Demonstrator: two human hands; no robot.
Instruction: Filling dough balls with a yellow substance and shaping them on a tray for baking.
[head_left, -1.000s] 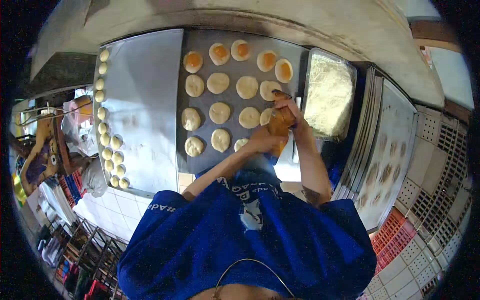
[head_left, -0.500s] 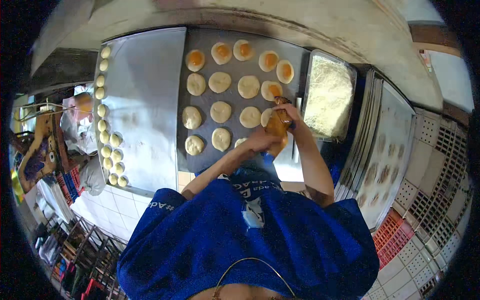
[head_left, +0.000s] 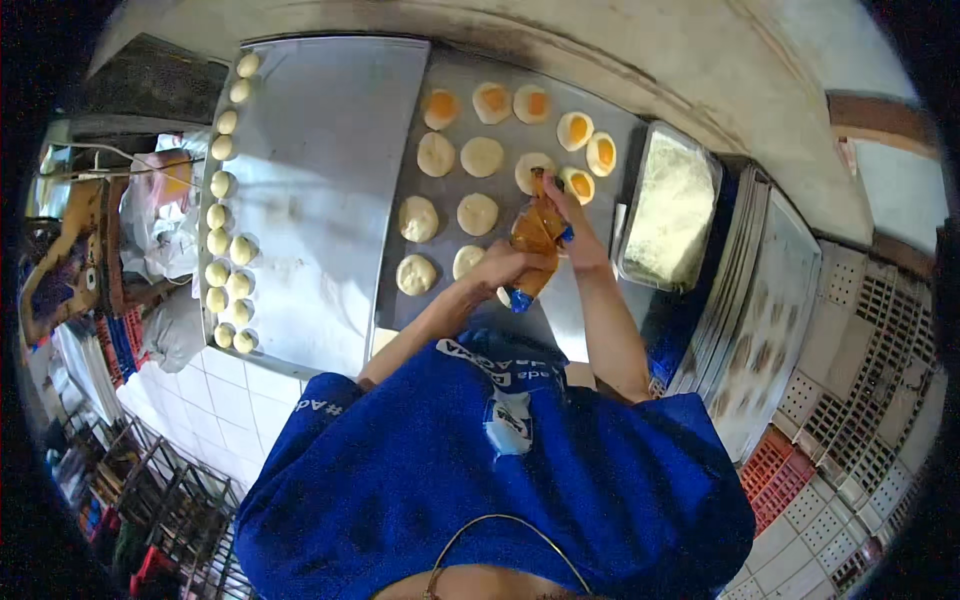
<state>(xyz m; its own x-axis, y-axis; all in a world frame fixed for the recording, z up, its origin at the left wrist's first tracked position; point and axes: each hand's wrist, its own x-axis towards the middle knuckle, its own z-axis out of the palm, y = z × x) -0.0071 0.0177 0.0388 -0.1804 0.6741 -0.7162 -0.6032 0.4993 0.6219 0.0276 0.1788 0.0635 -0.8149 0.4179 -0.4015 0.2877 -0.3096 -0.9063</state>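
Both my hands are closed around a piping bag (head_left: 537, 236) of orange filling with a twisted blue end. My left hand (head_left: 510, 266) grips its near part, and my right hand (head_left: 566, 208) wraps the upper part near the tip. The tip is over a flattened dough round (head_left: 531, 168) on a dark baking tray (head_left: 455, 190). Orange filling tops the rounds along the far side, such as this dough round (head_left: 492, 102), and those at the right, including another dough round (head_left: 578, 184). Plain rounds, like one dough round (head_left: 477, 213), lie left of the bag; my hands and the bag partly hide some.
Left of the dark tray, a silvery metal tray (head_left: 310, 180) carries small dough balls (head_left: 219, 184) along its left edge. A clear container (head_left: 672, 205) of pale yellow crumbly stuff stands right. Stacked baking trays (head_left: 750, 300) lean beyond it, near red crates (head_left: 775, 480).
Both hands have carried the piping bag leftward over the dark tray, from a round at the right that has orange filling to the plain round beside it. The whole view has shifted slightly.
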